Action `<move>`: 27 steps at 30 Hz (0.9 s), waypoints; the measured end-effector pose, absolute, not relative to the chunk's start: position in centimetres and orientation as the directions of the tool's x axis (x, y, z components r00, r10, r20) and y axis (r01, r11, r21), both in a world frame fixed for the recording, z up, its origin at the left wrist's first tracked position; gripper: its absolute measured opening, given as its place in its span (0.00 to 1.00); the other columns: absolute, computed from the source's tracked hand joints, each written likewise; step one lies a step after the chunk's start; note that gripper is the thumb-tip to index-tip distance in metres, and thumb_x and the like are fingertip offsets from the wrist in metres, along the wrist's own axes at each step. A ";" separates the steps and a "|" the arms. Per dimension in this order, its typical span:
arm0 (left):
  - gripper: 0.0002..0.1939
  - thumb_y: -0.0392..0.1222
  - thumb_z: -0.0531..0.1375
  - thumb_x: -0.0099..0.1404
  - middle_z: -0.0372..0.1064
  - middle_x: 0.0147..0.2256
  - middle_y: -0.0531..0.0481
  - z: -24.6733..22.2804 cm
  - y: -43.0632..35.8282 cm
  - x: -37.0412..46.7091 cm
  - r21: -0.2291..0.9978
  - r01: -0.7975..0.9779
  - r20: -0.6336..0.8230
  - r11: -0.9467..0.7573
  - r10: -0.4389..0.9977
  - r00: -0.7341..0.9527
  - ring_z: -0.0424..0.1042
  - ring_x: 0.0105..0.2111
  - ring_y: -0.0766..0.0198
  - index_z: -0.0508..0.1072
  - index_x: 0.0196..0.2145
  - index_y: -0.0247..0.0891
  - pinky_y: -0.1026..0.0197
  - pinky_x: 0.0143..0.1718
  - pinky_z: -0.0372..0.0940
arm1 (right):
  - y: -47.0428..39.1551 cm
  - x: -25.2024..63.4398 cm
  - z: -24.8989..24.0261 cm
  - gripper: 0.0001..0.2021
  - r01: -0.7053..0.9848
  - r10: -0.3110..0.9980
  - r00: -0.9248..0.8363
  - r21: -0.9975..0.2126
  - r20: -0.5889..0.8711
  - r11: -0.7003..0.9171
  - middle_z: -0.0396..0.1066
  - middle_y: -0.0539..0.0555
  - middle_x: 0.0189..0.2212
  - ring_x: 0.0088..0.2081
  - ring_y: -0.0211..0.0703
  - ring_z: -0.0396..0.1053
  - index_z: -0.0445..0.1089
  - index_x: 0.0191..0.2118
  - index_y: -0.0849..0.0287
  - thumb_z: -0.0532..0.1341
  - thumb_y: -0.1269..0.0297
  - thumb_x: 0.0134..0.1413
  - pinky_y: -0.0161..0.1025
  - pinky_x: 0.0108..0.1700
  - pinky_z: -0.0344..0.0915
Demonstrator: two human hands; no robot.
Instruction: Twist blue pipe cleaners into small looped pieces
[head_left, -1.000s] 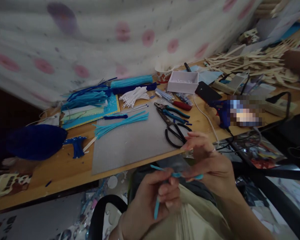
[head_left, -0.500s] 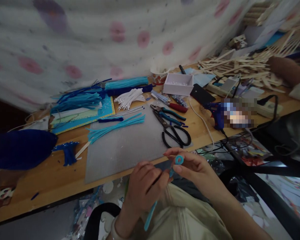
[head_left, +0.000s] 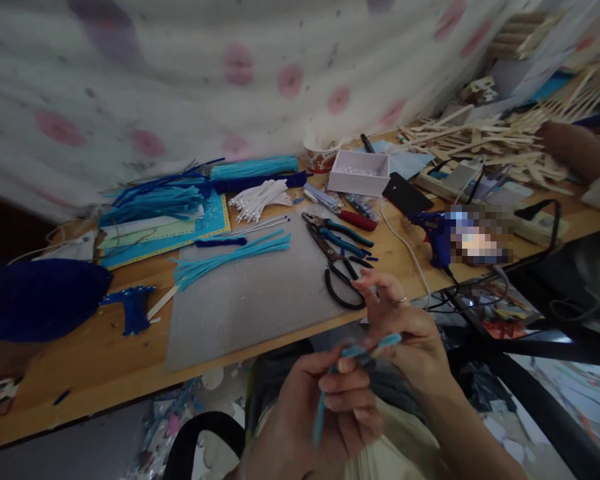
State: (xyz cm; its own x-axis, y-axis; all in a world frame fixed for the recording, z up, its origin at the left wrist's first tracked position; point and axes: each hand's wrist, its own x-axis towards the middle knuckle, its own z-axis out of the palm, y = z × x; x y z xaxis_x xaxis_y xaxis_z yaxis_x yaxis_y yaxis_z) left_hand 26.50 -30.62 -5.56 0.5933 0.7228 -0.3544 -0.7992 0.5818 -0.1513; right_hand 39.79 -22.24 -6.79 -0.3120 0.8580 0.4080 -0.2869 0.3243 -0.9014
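Both hands hold one light blue pipe cleaner just off the table's front edge. My left hand is turned palm up and pinches it between thumb and fingers, its tail hanging below. My right hand grips the other end, where the coiled tip shows edge-on, with the upper fingers raised. Some blur covers the stretch between the hands. Beyond them, black-handled scissors and blue-handled pliers lie on the grey mat. Several more light blue pipe cleaners rest on that mat.
White stems, a white box of small beads and a paper cup stand farther back. A blue glue gun with cords lies right, near wooden sticks and another person's arm. A dark blue shape lies left.
My left hand has rolled from knuckles up to palm up. My right hand has shifted right and lifted its fingers, and the pipe cleaner's coil has turned from face-on to edge-on.
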 end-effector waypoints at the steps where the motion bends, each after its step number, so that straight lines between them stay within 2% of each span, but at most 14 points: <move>1: 0.11 0.37 0.63 0.60 0.46 0.16 0.64 -5.6 -30.8 26.5 -0.118 -0.799 -0.345 0.589 0.730 0.589 0.47 0.15 0.78 0.68 0.23 0.32 0.69 0.27 0.58 | -22.0 40.0 -6.8 0.02 -0.300 0.837 -0.346 -0.895 0.423 0.329 0.71 0.52 0.48 0.59 0.55 0.60 0.80 0.27 0.43 0.71 0.55 0.45 0.55 0.64 0.52; 4: 0.14 0.44 0.63 0.61 0.52 0.16 0.60 -6.3 -30.9 26.5 0.438 -0.797 -0.358 0.415 0.894 0.268 0.53 0.16 0.73 0.68 0.22 0.36 0.66 0.25 0.57 | -22.0 39.7 -7.0 0.03 -0.333 0.862 -0.392 -0.923 0.322 0.194 0.74 0.52 0.46 0.57 0.53 0.63 0.80 0.27 0.44 0.72 0.55 0.44 0.51 0.62 0.55; 6: 0.10 0.42 0.61 0.64 0.61 0.20 0.55 -7.1 -30.6 26.1 0.912 -0.407 -0.117 0.059 0.986 -0.118 0.62 0.22 0.67 0.70 0.25 0.38 0.63 0.28 0.58 | -22.6 38.9 -7.4 0.05 -0.354 0.917 -0.373 -0.935 0.140 -0.002 0.74 0.53 0.46 0.51 0.51 0.68 0.80 0.28 0.46 0.72 0.55 0.42 0.48 0.56 0.62; 7: 0.06 0.38 0.60 0.65 0.66 0.23 0.53 -7.5 -30.4 25.8 0.988 -0.081 0.108 -0.129 0.968 -0.225 0.65 0.25 0.65 0.72 0.28 0.39 0.61 0.30 0.59 | -23.0 38.5 -7.6 0.06 -0.365 0.936 -0.351 -0.925 0.032 -0.105 0.74 0.53 0.45 0.47 0.49 0.70 0.80 0.28 0.47 0.73 0.55 0.41 0.46 0.51 0.65; 10: 0.09 0.29 0.59 0.62 0.72 0.28 0.51 -8.4 -29.6 24.5 0.597 0.665 0.642 -0.449 0.764 -0.061 0.68 0.30 0.62 0.73 0.37 0.41 0.56 0.39 0.59 | -24.1 37.2 -8.1 0.07 -0.399 0.943 -0.257 -0.866 -0.210 -0.302 0.75 0.52 0.42 0.37 0.42 0.70 0.80 0.26 0.50 0.74 0.57 0.39 0.38 0.39 0.67; 12: 0.11 0.27 0.60 0.61 0.74 0.27 0.53 -8.6 -29.2 23.8 0.358 0.808 0.733 -0.468 0.677 0.068 0.67 0.30 0.61 0.74 0.39 0.41 0.54 0.43 0.56 | -24.5 36.7 -8.1 0.07 -0.443 0.934 -0.214 -0.824 -0.286 -0.354 0.76 0.51 0.41 0.33 0.39 0.69 0.80 0.25 0.51 0.74 0.57 0.37 0.37 0.37 0.66; 13: 0.11 0.27 0.60 0.61 0.74 0.28 0.53 -8.7 -29.2 23.6 0.353 0.817 0.728 -0.455 0.682 0.065 0.67 0.31 0.61 0.74 0.39 0.41 0.54 0.43 0.55 | -24.6 36.7 -8.1 0.07 -0.463 0.927 -0.222 -0.804 -0.303 -0.373 0.76 0.51 0.41 0.32 0.39 0.68 0.80 0.25 0.51 0.74 0.57 0.37 0.37 0.37 0.66; 15: 0.09 0.30 0.60 0.62 0.74 0.29 0.53 -8.6 -29.3 23.8 0.605 0.670 0.626 -0.430 0.777 -0.066 0.67 0.32 0.61 0.75 0.36 0.42 0.55 0.41 0.55 | -24.5 36.8 -7.9 0.08 -0.485 0.921 -0.271 -0.787 -0.280 -0.382 0.76 0.52 0.45 0.34 0.40 0.69 0.80 0.25 0.51 0.74 0.55 0.37 0.39 0.41 0.66; 17: 0.05 0.36 0.60 0.63 0.71 0.27 0.53 -8.4 -29.5 24.5 0.963 0.117 0.266 -0.245 0.937 -0.227 0.66 0.30 0.63 0.74 0.30 0.41 0.58 0.35 0.57 | -24.2 37.1 -7.7 0.09 -0.485 0.931 -0.316 -0.812 -0.183 -0.324 0.75 0.53 0.48 0.42 0.45 0.71 0.80 0.24 0.49 0.74 0.52 0.37 0.43 0.49 0.64; 18: 0.08 0.40 0.61 0.63 0.67 0.24 0.53 -8.2 -29.6 25.1 0.971 -0.221 0.040 -0.087 0.977 -0.208 0.64 0.27 0.64 0.72 0.26 0.40 0.60 0.33 0.57 | -24.0 37.3 -7.7 0.09 -0.483 0.938 -0.329 -0.834 -0.109 -0.266 0.74 0.52 0.49 0.47 0.48 0.70 0.80 0.24 0.48 0.74 0.52 0.38 0.45 0.54 0.61; 20: 0.17 0.48 0.62 0.60 0.56 0.16 0.57 -7.7 -29.8 26.4 0.759 -0.630 -0.243 0.163 0.969 -0.041 0.57 0.20 0.67 0.65 0.19 0.39 0.61 0.28 0.57 | -23.4 37.6 -7.8 0.07 -0.482 0.931 -0.360 -0.867 0.062 -0.128 0.74 0.52 0.50 0.55 0.51 0.65 0.80 0.25 0.46 0.73 0.52 0.39 0.47 0.60 0.55; 24: 0.27 0.54 0.60 0.57 0.31 0.11 0.64 -7.5 -29.9 28.3 0.379 -0.785 -0.238 0.490 0.871 0.429 0.37 0.13 0.73 0.48 0.15 0.41 0.66 0.19 0.51 | -21.8 38.5 -8.5 0.05 -0.532 0.830 -0.469 -0.847 0.302 0.008 0.76 0.51 0.46 0.58 0.52 0.62 0.80 0.27 0.39 0.73 0.51 0.40 0.49 0.63 0.50; 25: 0.27 0.55 0.59 0.59 0.31 0.10 0.64 -7.6 -29.9 28.5 0.373 -0.774 -0.184 0.512 0.858 0.479 0.37 0.13 0.73 0.47 0.15 0.41 0.66 0.18 0.49 | -21.5 38.7 -8.6 0.05 -0.551 0.804 -0.489 -0.834 0.339 0.017 0.77 0.51 0.44 0.56 0.52 0.64 0.80 0.26 0.38 0.73 0.49 0.38 0.50 0.63 0.49; 27: 0.25 0.55 0.54 0.64 0.40 0.10 0.61 -8.1 -30.0 28.1 0.682 -0.670 -0.105 0.292 0.946 0.306 0.44 0.12 0.71 0.52 0.16 0.41 0.64 0.18 0.50 | -21.2 39.0 -8.7 0.06 -0.555 0.799 -0.496 -0.832 0.340 0.010 0.77 0.51 0.41 0.53 0.52 0.66 0.80 0.24 0.38 0.73 0.49 0.37 0.51 0.63 0.49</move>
